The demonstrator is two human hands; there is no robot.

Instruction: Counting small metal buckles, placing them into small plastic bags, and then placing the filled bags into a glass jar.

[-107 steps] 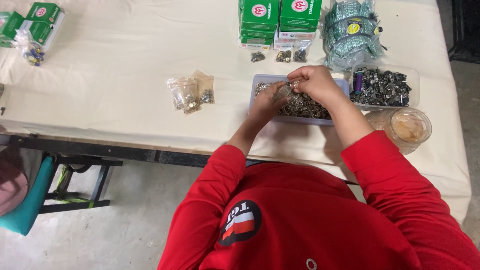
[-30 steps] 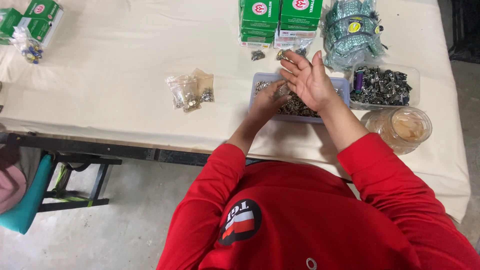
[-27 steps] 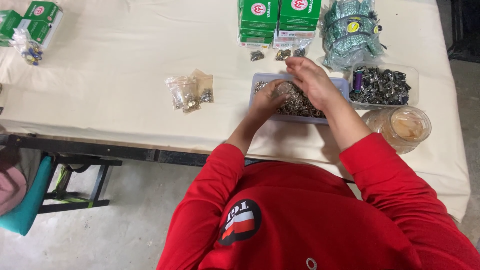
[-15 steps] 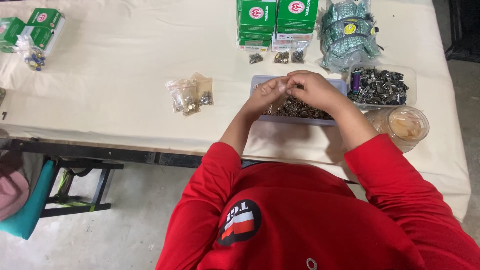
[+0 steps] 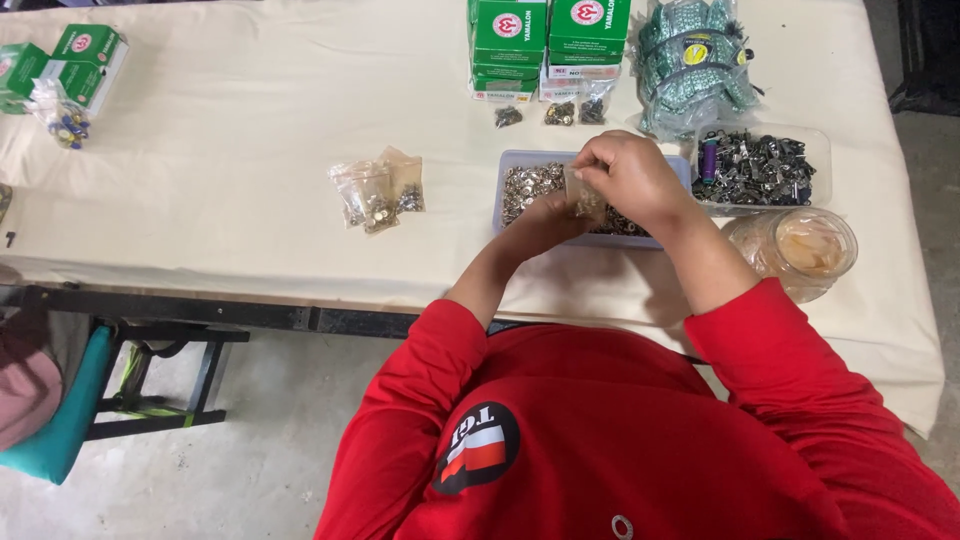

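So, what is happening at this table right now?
A person in a red sweatshirt works over a shallow grey plastic tray full of small silver metal pieces. The right hand and the left hand hold a small clear plastic bag between them above the tray. More small filled clear bags lie to the left on the cream tablecloth.

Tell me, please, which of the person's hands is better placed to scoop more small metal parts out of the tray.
Probably the left. The left hand lies low on the metal parts in the tray, while the right hand sits above, pinching the small clear bag.
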